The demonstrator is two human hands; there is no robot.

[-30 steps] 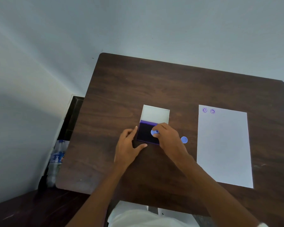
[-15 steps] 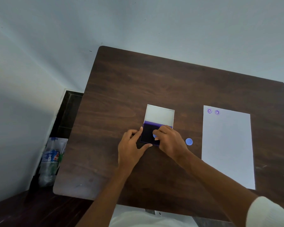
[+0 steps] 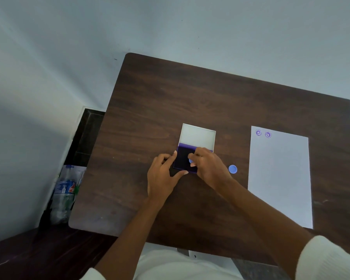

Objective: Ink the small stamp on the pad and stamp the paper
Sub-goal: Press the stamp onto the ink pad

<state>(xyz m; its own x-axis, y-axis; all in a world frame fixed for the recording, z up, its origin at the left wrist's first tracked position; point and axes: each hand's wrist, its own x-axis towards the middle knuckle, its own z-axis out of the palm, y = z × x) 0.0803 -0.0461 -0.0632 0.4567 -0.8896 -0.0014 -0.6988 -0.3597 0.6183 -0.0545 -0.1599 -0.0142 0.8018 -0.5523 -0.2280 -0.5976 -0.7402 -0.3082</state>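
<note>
The ink pad (image 3: 181, 158), dark purple with its white lid (image 3: 198, 136) folded open behind it, lies at the middle of the brown table (image 3: 210, 98). My right hand (image 3: 209, 167) pinches a small blue round stamp (image 3: 190, 160) and holds it down on the pad. My left hand (image 3: 163, 176) rests flat on the table, thumb and forefinger against the pad's left and near edges. The white paper (image 3: 279, 178) lies to the right with two purple round stamp marks (image 3: 263, 133) at its top left corner.
A small blue round cap (image 3: 232, 169) lies on the table between the pad and the paper. Left of the table, on the floor by the wall, stands a plastic bottle (image 3: 66, 190). The table's near edge runs just before my body.
The stamp has stayed on the pad under my right hand, shifting slightly toward me. My left hand keeps its hold beside the pad. The camera has moved a little.
</note>
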